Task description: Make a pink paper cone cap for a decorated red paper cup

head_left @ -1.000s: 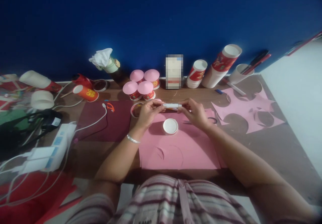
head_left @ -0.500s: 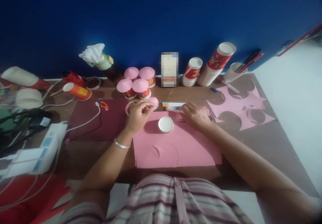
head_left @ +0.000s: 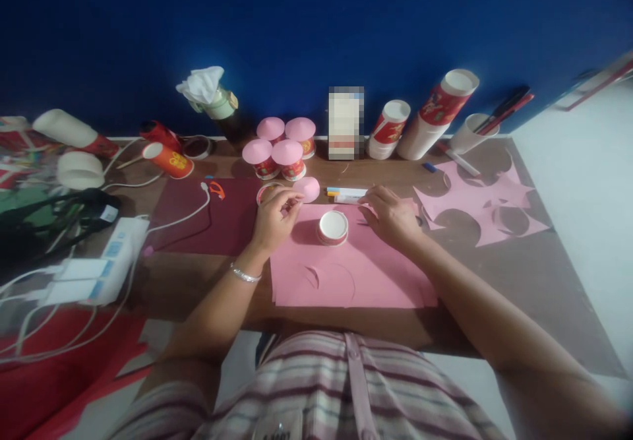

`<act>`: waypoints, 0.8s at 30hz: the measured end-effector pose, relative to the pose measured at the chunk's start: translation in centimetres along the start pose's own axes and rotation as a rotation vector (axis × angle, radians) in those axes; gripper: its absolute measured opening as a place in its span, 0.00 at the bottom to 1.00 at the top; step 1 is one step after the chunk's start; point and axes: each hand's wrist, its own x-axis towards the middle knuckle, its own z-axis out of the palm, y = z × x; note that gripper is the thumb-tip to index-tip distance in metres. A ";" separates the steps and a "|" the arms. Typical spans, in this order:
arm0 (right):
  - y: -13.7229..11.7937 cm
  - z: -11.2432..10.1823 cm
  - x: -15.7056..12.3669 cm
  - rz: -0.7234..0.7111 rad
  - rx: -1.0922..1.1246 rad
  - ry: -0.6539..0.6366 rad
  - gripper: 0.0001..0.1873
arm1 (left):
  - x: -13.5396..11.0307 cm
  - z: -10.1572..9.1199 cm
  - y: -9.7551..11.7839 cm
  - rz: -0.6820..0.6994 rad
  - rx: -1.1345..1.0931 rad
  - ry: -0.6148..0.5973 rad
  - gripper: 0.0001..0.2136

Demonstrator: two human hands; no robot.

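On the bench [head_left: 188, 285], an upturned paper cup [head_left: 333, 227] stands on the pink sheet [head_left: 346, 282] between both hands. The left grip [head_left: 274, 219] is bunched together just beside a pink disc [head_left: 310, 189]. The right grip [head_left: 393, 217] lies loosely spread on the sheet, near the glue stick [head_left: 349, 194].

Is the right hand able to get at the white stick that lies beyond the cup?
Probably yes. The right hand rests on the pink sheet close beside the white stick; nothing lies between them, and the cup stands nearer the person, out of the way.
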 end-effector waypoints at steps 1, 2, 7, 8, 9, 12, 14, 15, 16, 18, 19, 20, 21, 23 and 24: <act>-0.2 0.2 0.1 0.005 0.023 0.019 0.09 | 0.3 -0.1 -0.1 0.006 0.041 0.000 0.07; -0.3 0.3 0.2 0.007 0.041 0.037 0.09 | 0.6 -0.3 -0.1 0.016 0.089 -0.011 0.09; -0.8 1.1 0.8 0.019 0.082 0.056 0.08 | 2.5 -0.5 0.4 0.135 0.400 -0.211 0.19; -0.7 1.2 0.8 0.029 0.084 0.057 0.08 | 2.9 -0.4 0.6 0.151 0.442 -0.254 0.19; -0.7 1.4 0.8 0.039 0.087 0.061 0.08 | 3.2 -0.3 0.8 0.162 0.473 -0.298 0.19; -0.3 1.8 0.5 0.063 0.112 0.081 0.08 | 4.0 0.0 1.4 0.176 0.533 -0.413 0.18; -0.1 1.9 0.3 0.070 0.140 0.092 0.08 | 4.7 0.1 1.8 0.184 0.594 -0.470 0.17; 0.0 2.0 0.2 0.072 0.156 0.095 0.08 | 5.0 0.2 2.0 0.187 0.636 -0.493 0.17; 0.1 2.0 0.1 0.074 0.172 0.095 0.08 | 5.4 0.3 2.2 0.189 0.680 -0.517 0.16; 0.2 1.9 0.1 0.085 0.208 0.082 0.09 | 6.0 0.6 2.5 0.184 0.760 -0.573 0.15; 0.2 1.9 0.0 0.093 0.223 0.069 0.09 | 6.2 0.7 2.6 0.176 0.791 -0.604 0.15; 0.2 1.9 0.0 0.102 0.235 0.053 0.09 | 6.4 0.9 2.8 0.164 0.814 -0.632 0.15; 0.3 1.9 0.0 0.109 0.244 0.037 0.09 | 6.6 1.1 2.9 0.154 0.830 -0.655 0.15; 0.4 2.0 -0.1 0.115 0.255 0.014 0.09 | 6.8 1.4 3.1 0.142 0.847 -0.681 0.15; 0.5 2.1 -0.1 0.115 0.260 0.008 0.09 | 6.9 1.6 3.2 0.140 0.851 -0.687 0.15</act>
